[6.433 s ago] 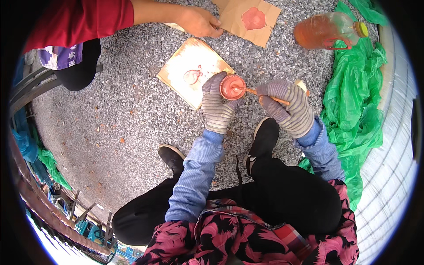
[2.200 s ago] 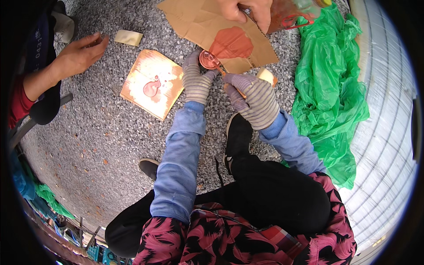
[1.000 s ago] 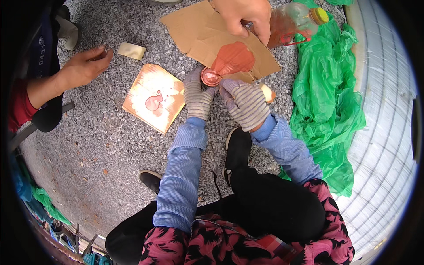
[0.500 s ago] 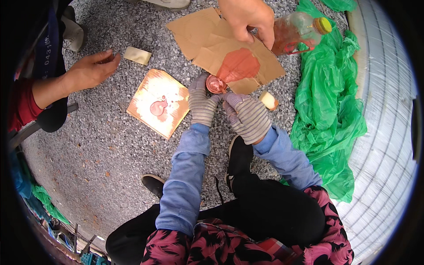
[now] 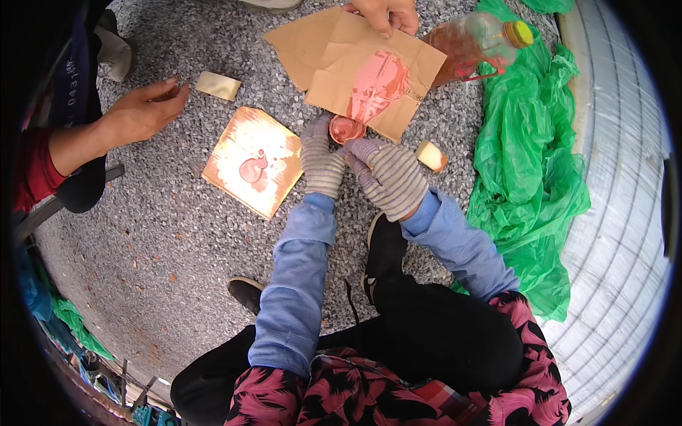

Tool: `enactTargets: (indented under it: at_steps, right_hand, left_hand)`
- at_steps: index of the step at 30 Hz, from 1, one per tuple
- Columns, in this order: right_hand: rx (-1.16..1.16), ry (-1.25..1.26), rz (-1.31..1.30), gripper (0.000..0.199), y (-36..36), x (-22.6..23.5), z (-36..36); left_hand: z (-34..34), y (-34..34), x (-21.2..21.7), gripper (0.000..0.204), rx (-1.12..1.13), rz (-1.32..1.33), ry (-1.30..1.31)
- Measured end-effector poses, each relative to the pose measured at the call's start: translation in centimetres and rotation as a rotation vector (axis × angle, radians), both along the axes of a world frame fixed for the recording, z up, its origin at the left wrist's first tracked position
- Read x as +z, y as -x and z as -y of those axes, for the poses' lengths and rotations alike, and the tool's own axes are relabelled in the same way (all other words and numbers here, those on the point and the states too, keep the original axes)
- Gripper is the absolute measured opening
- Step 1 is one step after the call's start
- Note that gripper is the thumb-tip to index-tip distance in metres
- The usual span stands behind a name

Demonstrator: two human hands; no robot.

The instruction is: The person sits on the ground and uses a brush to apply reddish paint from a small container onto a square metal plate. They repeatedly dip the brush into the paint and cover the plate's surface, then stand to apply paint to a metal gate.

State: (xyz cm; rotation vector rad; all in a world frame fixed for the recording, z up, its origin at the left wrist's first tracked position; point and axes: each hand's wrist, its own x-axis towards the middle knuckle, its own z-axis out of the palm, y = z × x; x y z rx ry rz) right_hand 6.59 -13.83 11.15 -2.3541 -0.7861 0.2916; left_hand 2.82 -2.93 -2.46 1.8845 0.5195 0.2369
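My left hand [image 5: 322,160], in a striped knit glove, grips a small round cup [image 5: 347,129] of red liquid from its left side. My right hand [image 5: 385,176], gloved alike, has its fingertips pinched at the cup's near edge; its palm side is hidden. Just beyond the cup, another person's hand [image 5: 387,14] holds a folded piece of brown cardboard [image 5: 337,78] by its far edge. A wet red puddle [image 5: 380,85] spreads on the cardboard, reaching down to the edge above the cup.
A wooden board [image 5: 238,135] with a red smear lies at left on the gravel. Yellowish sponge-like blocks [image 5: 219,86] [image 5: 431,156] lie nearby. At right are a plastic bottle with red liquid [image 5: 472,46] and green plastic sheeting [image 5: 529,163]. A person's open hand [image 5: 145,110] reaches in at left.
The cardboard has shifted and tilted toward the cup, its red puddle stretching down to the near edge. The other person's hand moved back and left. My right hand slid slightly left.
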Motion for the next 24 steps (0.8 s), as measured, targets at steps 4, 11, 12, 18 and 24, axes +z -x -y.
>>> enactTargets:
  at_steps: [4, 11, 12, 18, 24]
  right_hand:
    - [-0.076, -0.058, 0.064, 0.012, -1.0, -0.5, 1.2]
    - [0.011, -0.117, 0.064, 0.014, 0.1, -0.1, 0.7]
    - [0.002, -0.131, 0.050, 0.014, -0.2, -0.2, 0.4]
    - [-0.080, -0.004, 0.043, 0.016, -2.0, 0.1, 1.4]
    - [-0.001, -0.078, 0.059, 0.015, -0.7, 0.0, 0.8]
  left_hand:
    - [0.3, -0.2, 0.8, 0.065, -0.020, -0.012, -0.013]
    - [-0.1, -0.3, 1.4, 0.067, -0.028, -0.027, -0.038]
    - [-0.1, -0.2, 1.4, 0.067, -0.031, -0.027, -0.049]
    - [-0.1, -0.3, 1.2, 0.068, -0.033, -0.023, 0.003]
    - [-0.2, -0.2, 0.5, 0.068, -0.021, -0.022, -0.059]
